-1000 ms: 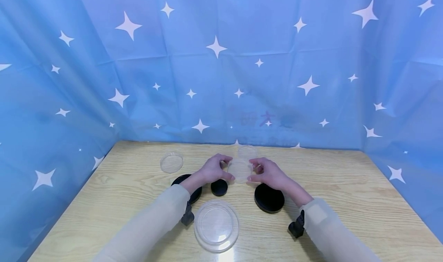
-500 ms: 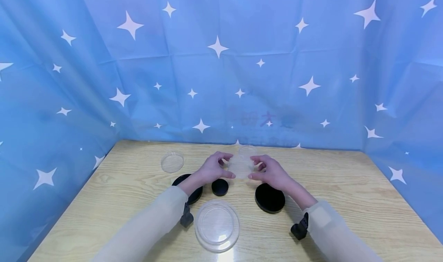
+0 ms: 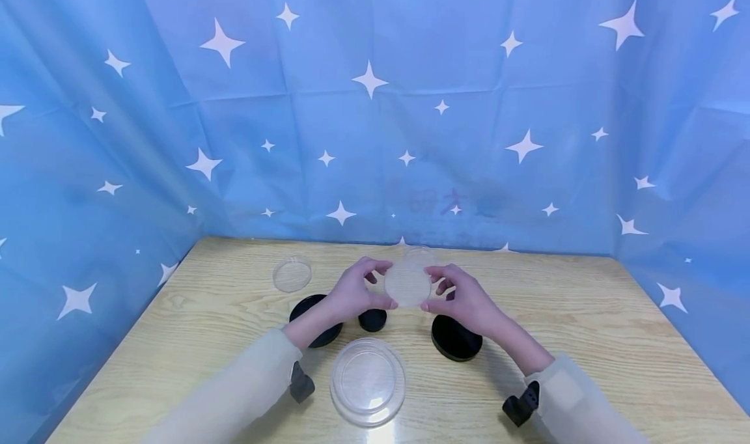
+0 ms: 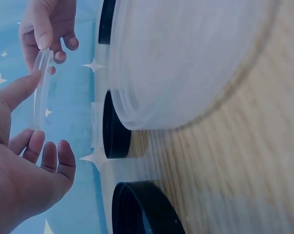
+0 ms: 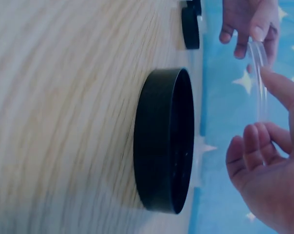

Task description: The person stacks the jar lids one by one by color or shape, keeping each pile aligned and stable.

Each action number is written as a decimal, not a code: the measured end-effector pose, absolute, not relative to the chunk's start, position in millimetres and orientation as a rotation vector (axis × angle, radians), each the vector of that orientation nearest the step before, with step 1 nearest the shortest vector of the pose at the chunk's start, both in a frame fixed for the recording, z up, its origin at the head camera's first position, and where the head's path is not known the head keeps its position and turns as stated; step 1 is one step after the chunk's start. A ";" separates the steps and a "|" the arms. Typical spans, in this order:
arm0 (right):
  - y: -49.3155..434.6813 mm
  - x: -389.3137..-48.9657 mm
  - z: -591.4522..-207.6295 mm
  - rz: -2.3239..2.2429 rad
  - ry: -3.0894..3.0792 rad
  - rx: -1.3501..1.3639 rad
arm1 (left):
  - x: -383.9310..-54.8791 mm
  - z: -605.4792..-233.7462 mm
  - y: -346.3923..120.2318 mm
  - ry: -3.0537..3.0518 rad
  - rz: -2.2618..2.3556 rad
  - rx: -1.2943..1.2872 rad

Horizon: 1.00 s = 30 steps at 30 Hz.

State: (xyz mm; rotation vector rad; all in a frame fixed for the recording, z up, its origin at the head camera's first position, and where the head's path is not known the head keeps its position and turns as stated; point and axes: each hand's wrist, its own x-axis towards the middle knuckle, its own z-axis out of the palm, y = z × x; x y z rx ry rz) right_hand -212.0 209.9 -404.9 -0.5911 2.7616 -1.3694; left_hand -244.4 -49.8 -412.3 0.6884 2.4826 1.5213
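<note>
A clear, shallow round plastic lid (image 3: 407,283) is held up between both hands over the back middle of the table. My left hand (image 3: 357,291) pinches its left edge, thumb at the near side and index finger at the far side. At the opposite edge my right hand (image 3: 459,301) grips it the same way. Seen edge-on in the left wrist view, the lid (image 4: 41,90) is clear of the tabletop. The right wrist view shows the lid (image 5: 259,83) with the other fingers loosely bent below it.
A large clear round lid (image 3: 367,382) lies at the front. Black round lids lie behind it: one left (image 3: 316,320), a small one (image 3: 372,320) and one right (image 3: 457,338). Clear discs lie at the back left (image 3: 291,275) and behind the held lid (image 3: 420,254).
Both hands have closed on the clear lid and lifted it. The wrists have moved slightly apart and toward the front. The other lids have stayed in place.
</note>
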 end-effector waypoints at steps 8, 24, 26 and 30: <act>197.5 -196.7 -398.9 -1.419 2.705 -0.596 | -221.1 -404.0 -67.4 2.424 1.595 0.652; 174.9 -177.7 -392.6 -1.432 2.652 -0.698 | -192.6 -400.1 -94.8 2.442 1.621 0.621; 172.0 -175.8 -393.8 -1.427 2.651 -0.709 | -189.2 -401.0 -97.9 2.463 1.608 0.617; 165.6 -172.3 -395.9 -1.430 2.636 -0.739 | -182.8 -403.1 -105.1 2.475 1.609 0.618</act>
